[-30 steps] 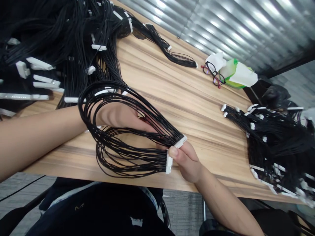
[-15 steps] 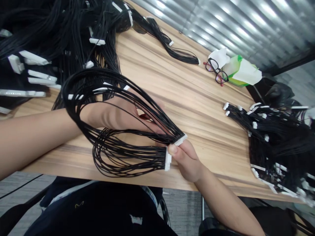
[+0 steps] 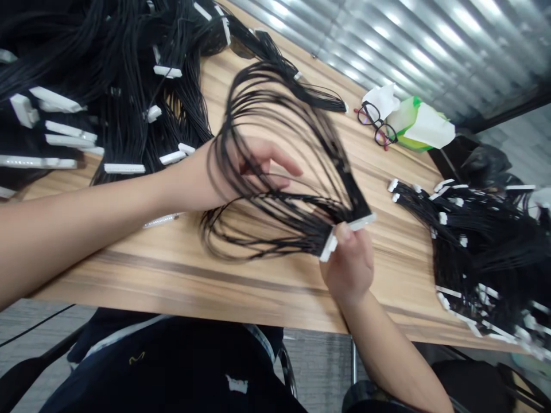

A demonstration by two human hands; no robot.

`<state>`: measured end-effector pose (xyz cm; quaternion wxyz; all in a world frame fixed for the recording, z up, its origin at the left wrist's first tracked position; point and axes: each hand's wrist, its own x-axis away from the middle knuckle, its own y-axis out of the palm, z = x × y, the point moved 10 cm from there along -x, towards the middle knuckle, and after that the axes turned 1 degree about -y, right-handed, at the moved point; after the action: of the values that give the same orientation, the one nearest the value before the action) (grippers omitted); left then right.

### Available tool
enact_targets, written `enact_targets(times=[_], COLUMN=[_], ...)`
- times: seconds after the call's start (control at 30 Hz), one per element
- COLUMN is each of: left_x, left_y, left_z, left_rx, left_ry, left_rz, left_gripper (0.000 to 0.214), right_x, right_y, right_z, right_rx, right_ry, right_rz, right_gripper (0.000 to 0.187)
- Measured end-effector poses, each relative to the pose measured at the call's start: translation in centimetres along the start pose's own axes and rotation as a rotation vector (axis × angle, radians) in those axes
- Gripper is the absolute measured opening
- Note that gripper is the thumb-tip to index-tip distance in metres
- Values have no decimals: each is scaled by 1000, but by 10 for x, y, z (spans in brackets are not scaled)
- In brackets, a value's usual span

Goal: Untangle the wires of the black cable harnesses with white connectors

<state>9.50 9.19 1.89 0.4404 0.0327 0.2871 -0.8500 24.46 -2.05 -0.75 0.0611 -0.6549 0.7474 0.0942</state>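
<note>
A loop-shaped wire harness (image 3: 297,135) of many thin black wires hangs between my hands, blurred by motion. My right hand (image 3: 349,264) pinches its two white plastic connectors (image 3: 340,238) between thumb and fingers, just above the tabletop. My left hand (image 3: 258,166) sits inside the loops with its fingers extended and apart, wires passing across it and the wrist. It does not visibly grip them. Under my left forearm lies a white connector (image 3: 161,220) of another harness.
A large heap of black harnesses with white connectors (image 3: 129,97) covers the upper left of the wooden table (image 3: 215,275). Another heap (image 3: 477,252) lies at the right. A smaller bundle (image 3: 318,97), black-framed glasses (image 3: 374,126) and a green-and-white packet (image 3: 424,123) lie at the far side.
Both hands have moved right, carrying the harness. Its loops have swung upward across the table, and my right hand has turned the connectors.
</note>
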Motion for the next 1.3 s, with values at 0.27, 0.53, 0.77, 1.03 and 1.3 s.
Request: enact_targets(times=[0.27,0.53,0.77,1.03,1.3], left_x=[8,31,42,25,22], left_y=[1,3,16,17,18], left_z=[-16,55,73,57,60], left_rx=[12,-528,-575,-454,-431], left_ry=[-168,356,585,335,320], left_rz=[48,245,216,-6,-70], left_gripper=[63,64,23,31,32], right_x=[-8,-2,2,5,6], right_y=[-29,-20,-12,-9,-2], right_z=[-19,-10,-10,-10,-11], right_rx=[-49,-2,99,99,108], right_ry=[-189,-156,-176,-159,-146], right_rz=[350,342,254,226,189], right_gripper=[11,17,29,26,30])
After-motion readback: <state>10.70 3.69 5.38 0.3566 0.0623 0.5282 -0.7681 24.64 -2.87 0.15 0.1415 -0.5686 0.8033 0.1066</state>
